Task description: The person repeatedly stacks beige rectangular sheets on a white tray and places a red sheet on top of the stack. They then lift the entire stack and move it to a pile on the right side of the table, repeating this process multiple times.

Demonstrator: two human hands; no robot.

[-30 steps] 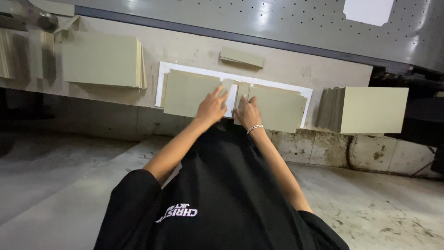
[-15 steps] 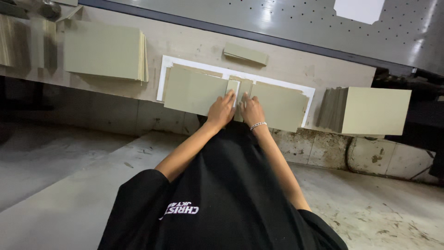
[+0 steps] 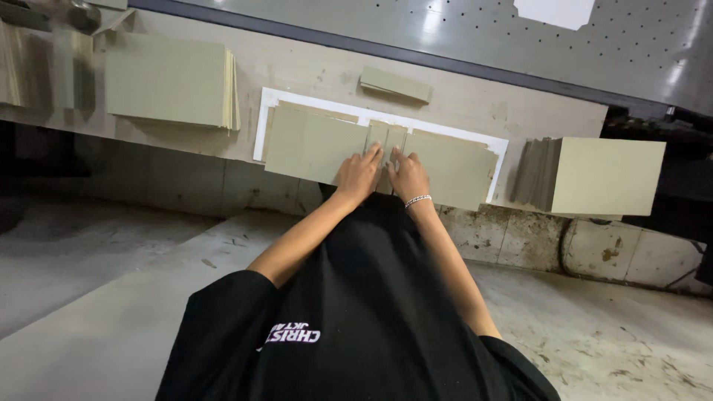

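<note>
A workshop, likely for bookbinding or board cutting: stacks of olive-grey board line a worn workbench (perforated metal machine bed behind), over stained concrete floor.

A long beige worktop runs across the upper half of the frame, its surface scuffed and stained. Behind it, along the top edge, lies a grey perforated metal panel that catches bright patches of overhead light. Below the worktop's front edge a rough, chipped concrete base shows at right. The grey concrete floor fills the lower frame, dusty and marked.
</note>
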